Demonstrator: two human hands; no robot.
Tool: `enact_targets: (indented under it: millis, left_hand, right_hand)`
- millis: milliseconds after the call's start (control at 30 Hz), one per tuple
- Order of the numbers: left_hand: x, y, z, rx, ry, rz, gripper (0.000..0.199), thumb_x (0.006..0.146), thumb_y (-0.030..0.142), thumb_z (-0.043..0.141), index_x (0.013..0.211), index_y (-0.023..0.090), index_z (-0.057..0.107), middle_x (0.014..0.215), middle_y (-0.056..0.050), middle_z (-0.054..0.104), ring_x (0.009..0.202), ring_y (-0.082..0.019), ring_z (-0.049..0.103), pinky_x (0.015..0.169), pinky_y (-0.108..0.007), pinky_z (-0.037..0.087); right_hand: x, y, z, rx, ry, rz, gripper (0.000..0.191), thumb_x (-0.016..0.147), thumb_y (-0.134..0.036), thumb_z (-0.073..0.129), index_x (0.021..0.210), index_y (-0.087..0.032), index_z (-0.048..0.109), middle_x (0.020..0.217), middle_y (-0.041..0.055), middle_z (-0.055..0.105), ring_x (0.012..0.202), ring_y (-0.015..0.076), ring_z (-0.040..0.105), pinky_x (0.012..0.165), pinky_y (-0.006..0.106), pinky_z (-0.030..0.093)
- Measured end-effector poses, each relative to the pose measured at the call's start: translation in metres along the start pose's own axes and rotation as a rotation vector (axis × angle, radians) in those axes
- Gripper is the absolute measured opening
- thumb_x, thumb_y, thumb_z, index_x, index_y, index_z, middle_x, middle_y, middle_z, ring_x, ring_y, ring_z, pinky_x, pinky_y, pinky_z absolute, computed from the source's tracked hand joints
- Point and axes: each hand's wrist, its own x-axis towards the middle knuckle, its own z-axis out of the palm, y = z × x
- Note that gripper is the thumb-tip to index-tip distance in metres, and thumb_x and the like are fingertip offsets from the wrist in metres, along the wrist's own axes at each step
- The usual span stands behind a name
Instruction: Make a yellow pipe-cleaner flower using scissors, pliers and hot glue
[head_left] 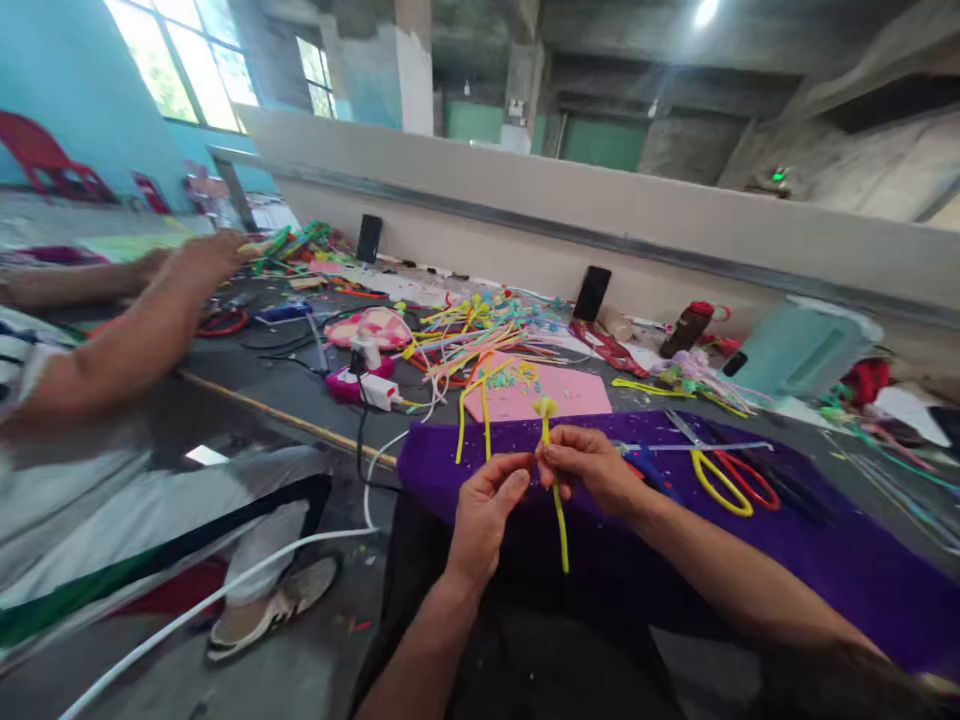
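My right hand (592, 468) pinches a yellow pipe cleaner (562, 540) below its fluffy pale-yellow flower-like tip (545, 407). The stem hangs down past the fingers, close to upright. My left hand (484, 515) is closed in a pinch right beside the stem, thumb against forefinger; what lies between those fingertips is too small to make out. Both hands are over the near edge of a purple cloth (442, 455). Two bent yellow pipe cleaners (486, 410) lie just beyond my left hand, partly on a pink foam sheet (577, 390).
Scissors with yellow and red handles (721, 483) and a glue gun (649, 468) lie right of my hands. Behind are a pipe cleaner pile (480, 340), a phone (592, 293) and a bottle (688, 328). A power strip (364, 385) with cables and a co-worker's arm (142, 315) are left.
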Motion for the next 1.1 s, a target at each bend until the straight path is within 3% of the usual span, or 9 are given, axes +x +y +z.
enact_targets:
  millis: [100,233,367,500,633,833,1100]
  left_hand:
    - [-0.001,0.0,0.005,0.026,-0.051,-0.019,0.013,0.075,0.027,0.062,0.077,0.015,0.065,0.069,0.0,0.062,0.061,-0.008,0.051,0.057,-0.018,0.039]
    - [-0.003,0.001,0.011,0.03,-0.16,-0.088,0.021,0.077,0.032,0.058,0.07,0.013,0.061,0.066,-0.002,0.062,0.047,-0.006,0.048,0.045,-0.018,0.033]
    - [-0.004,0.003,0.014,0.044,-0.235,-0.141,0.02,0.077,0.032,0.059,0.079,0.012,0.063,0.074,-0.005,0.065,0.043,-0.004,0.046,0.042,-0.017,0.032]
    - [-0.004,0.006,0.015,0.061,-0.265,-0.189,0.023,0.076,0.032,0.061,0.088,0.012,0.062,0.069,-0.004,0.064,0.044,-0.004,0.047,0.041,-0.016,0.031]
    - [-0.004,0.007,0.016,0.096,-0.253,-0.187,0.023,0.076,0.033,0.06,0.086,0.013,0.062,0.065,-0.003,0.063,0.042,-0.004,0.047,0.04,-0.015,0.029]
    - [-0.006,0.004,0.012,0.159,-0.226,-0.163,0.021,0.072,0.032,0.064,0.069,0.012,0.058,0.06,-0.003,0.062,0.043,-0.006,0.047,0.044,-0.018,0.035]
    - [0.002,0.012,0.008,-0.014,-0.059,-0.033,0.028,0.068,0.027,0.067,0.094,0.016,0.065,0.078,-0.003,0.063,0.06,-0.008,0.052,0.048,-0.017,0.036]
  right_hand:
    - [0.0,-0.006,-0.002,0.017,0.015,-0.023,0.019,0.082,-0.032,0.057,0.082,-0.014,0.058,0.063,0.0003,0.064,0.042,0.0061,0.051,0.041,0.017,0.034]
    - [0.0,-0.009,-0.002,0.057,0.024,-0.052,0.021,0.081,-0.035,0.058,0.084,-0.014,0.058,0.064,0.0002,0.064,0.041,0.0057,0.051,0.04,0.017,0.034]
    - [0.0,-0.007,0.0,0.118,0.022,-0.075,0.021,0.081,-0.035,0.057,0.085,-0.014,0.058,0.066,0.0005,0.063,0.04,0.0052,0.049,0.038,0.016,0.034]
    - [0.001,-0.006,0.0,0.168,-0.001,-0.075,0.02,0.082,-0.033,0.056,0.086,-0.014,0.058,0.066,0.0009,0.063,0.041,0.0055,0.049,0.038,0.016,0.034]
    - [0.001,-0.006,0.0,0.163,-0.012,-0.065,0.02,0.082,-0.033,0.056,0.086,-0.013,0.059,0.066,0.0011,0.064,0.041,0.0056,0.05,0.038,0.016,0.034]
    - [0.003,-0.006,-0.002,0.091,0.098,-0.061,0.022,0.08,-0.034,0.059,0.084,-0.013,0.06,0.064,0.0011,0.065,0.039,0.0053,0.051,0.037,0.016,0.031]
    - [0.003,-0.001,0.001,0.15,0.018,-0.031,0.023,0.081,-0.036,0.057,0.079,-0.014,0.058,0.062,0.0004,0.063,0.038,0.0052,0.048,0.037,0.017,0.03]
